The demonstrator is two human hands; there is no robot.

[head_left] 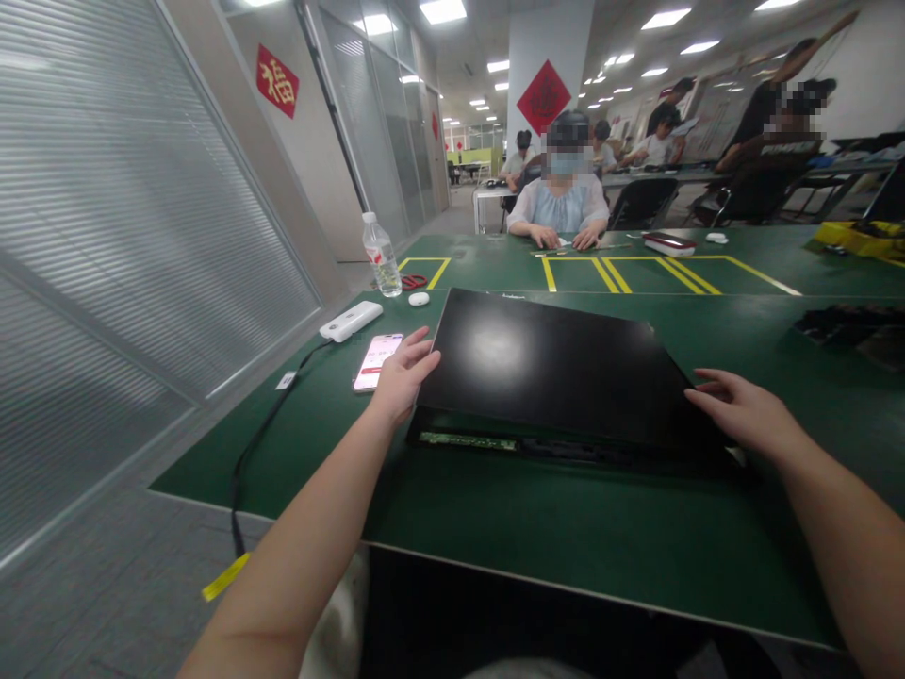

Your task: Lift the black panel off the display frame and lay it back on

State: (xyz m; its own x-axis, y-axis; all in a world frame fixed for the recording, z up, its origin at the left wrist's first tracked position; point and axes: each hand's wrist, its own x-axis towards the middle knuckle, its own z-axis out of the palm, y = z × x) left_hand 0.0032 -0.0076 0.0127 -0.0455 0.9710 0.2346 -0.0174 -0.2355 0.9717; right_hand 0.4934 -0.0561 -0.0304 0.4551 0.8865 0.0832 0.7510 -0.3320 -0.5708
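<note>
A glossy black flat screen panel (551,368) is held tilted above the green table, its front edge raised. Below that edge show a strip of green circuit board (467,440) and a dark frame-like part (594,453); how they join the panel is hidden. My left hand (404,375) is closed on the panel's left edge, thumb on its face. At the right edge, my right hand (742,407) grips with thumb and fingers; some fingertips are hidden behind the panel.
Left of the panel lie a lit phone (378,362), a white power bank (352,322) with a black cable (261,429), a white earbud case (419,299), red-handled scissors (414,281) and a water bottle (383,255). A person (558,203) sits opposite. Dark material (855,332) lies at right.
</note>
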